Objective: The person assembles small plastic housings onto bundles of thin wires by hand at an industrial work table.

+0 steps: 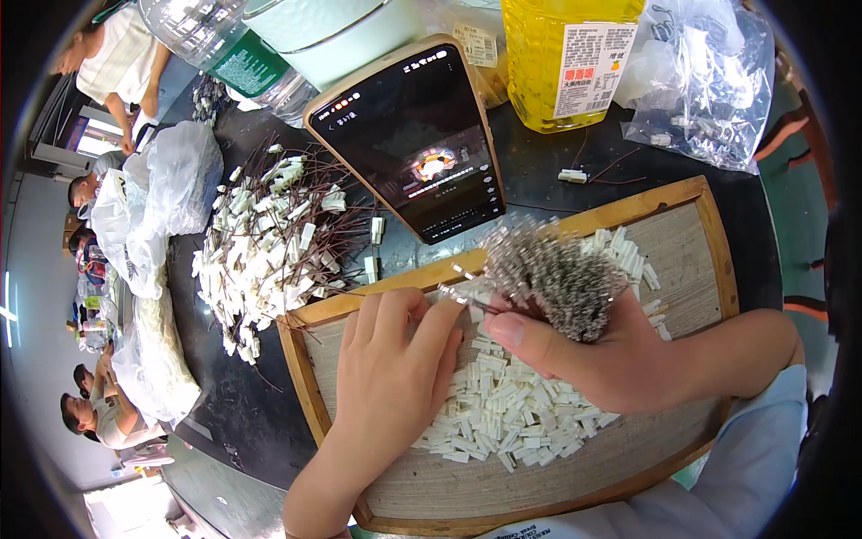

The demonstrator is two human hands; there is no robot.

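My right hand [620, 359] is closed around a thick bundle of thin wires [561, 278] with silvery metal terminals fanning out at the top. Two terminal ends [456, 292] stick out from the bundle toward my left hand, past the right thumb. My left hand [391, 368] is over the tray with its fingers bent and the index fingertip and thumb close together by those ends. What it pinches is hidden by the fingers. Below both hands, a pile of small white plastic connector housings [512, 404] lies in the wood-rimmed tray [413, 499].
Left of the tray is a heap of white connectors on brown wires [269, 251]. A phone [413, 144] leans against a pale green container [332, 36]. Behind are a plastic bottle [242, 58], a yellow jug [566, 67] and clear bags [700, 81]. Other people [117, 404] are at the left.
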